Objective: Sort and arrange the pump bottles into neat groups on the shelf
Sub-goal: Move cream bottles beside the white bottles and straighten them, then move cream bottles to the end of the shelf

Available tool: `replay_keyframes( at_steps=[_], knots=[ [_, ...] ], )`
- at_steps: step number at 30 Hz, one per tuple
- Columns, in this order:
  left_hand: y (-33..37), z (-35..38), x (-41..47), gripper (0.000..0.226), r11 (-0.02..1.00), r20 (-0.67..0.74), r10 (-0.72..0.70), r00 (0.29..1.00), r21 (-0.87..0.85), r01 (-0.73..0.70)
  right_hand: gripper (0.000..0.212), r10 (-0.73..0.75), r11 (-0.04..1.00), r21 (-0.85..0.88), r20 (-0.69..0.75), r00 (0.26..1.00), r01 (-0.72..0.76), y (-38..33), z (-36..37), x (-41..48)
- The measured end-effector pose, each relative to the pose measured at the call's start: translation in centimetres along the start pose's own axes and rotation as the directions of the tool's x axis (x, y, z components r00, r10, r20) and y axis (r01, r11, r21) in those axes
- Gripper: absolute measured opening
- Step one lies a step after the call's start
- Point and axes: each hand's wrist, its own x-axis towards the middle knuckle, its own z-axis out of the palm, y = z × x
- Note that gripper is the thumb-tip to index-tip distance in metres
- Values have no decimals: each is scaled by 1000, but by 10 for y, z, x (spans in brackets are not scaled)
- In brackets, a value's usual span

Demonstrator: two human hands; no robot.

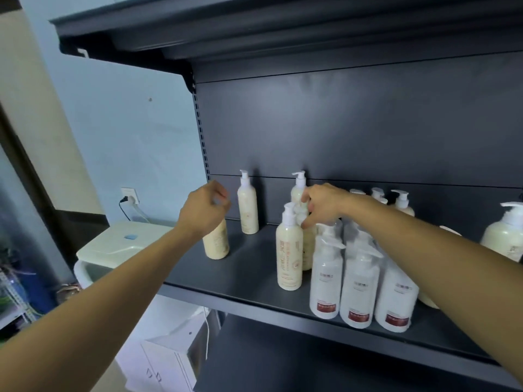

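- Right hand pinches the neck of a cream pump bottle on the dark shelf; white red-labelled bottles stand just beneath its wrist.
- Left hand curls over an end cream bottle; whether it grips, I cannot tell.

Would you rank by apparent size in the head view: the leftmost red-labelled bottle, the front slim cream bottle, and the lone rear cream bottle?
1. Leftmost red-labelled bottle
2. Front slim cream bottle
3. Lone rear cream bottle, though it may only be farther away.
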Motion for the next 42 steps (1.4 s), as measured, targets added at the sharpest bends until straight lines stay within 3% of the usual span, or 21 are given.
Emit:
replay_keyframes(
  at_steps=[3, 7, 11, 16, 25, 29, 33, 37, 40, 42],
  knots=[
    [-35, -1, 5, 19, 1000, -117, 2, 993, -8, -3, 83, -23, 995, -101, 29, 999, 25, -9, -1, 13],
    [-79, 9, 12, 46, 997, -124, -69, 990, -37, 64, 48, -21, 977, -208, 152, 988, 53, -24, 2, 26],
    [-112, 27, 22, 86, 955, 144, -239, 960, -146, 260, 41, 6, 950, -303, 256, 967, 74, -25, 8, 41],
    [-134, 51, 27, 115, 933, 394, -231, 889, -170, 317, 31, 41, 960, -275, 297, 954, 45, -19, 6, 56],
    [-163, 71, 25, 77, 969, 324, -83, 942, -196, 152, 40, -20, 976, -199, 341, 940, 93, -16, 16, 81],
    [-173, 77, 23, 87, 939, 410, -31, 911, -300, 167, 27, -5, 982, -178, 296, 955, 60, -7, 23, 91],
    [-177, 82, 22, 93, 943, 382, -50, 923, -286, 169, 68, 44, 985, -170, 222, 974, -6, -2, 24, 96],
    [-173, 78, 18, 84, 966, 284, -73, 956, -219, 139, 54, -30, 980, -188, 175, 984, 63, -13, 18, 89],
    [-168, 70, 19, 81, 966, 221, -57, 974, -234, 110, 39, -76, 977, -195, 35, 996, 81, -26, 5, 83],
    [-160, 60, 20, 81, 963, 192, -42, 980, -252, 90, 47, -59, 990, -132, -46, 997, 52, -37, -11, 74]
  ],
)
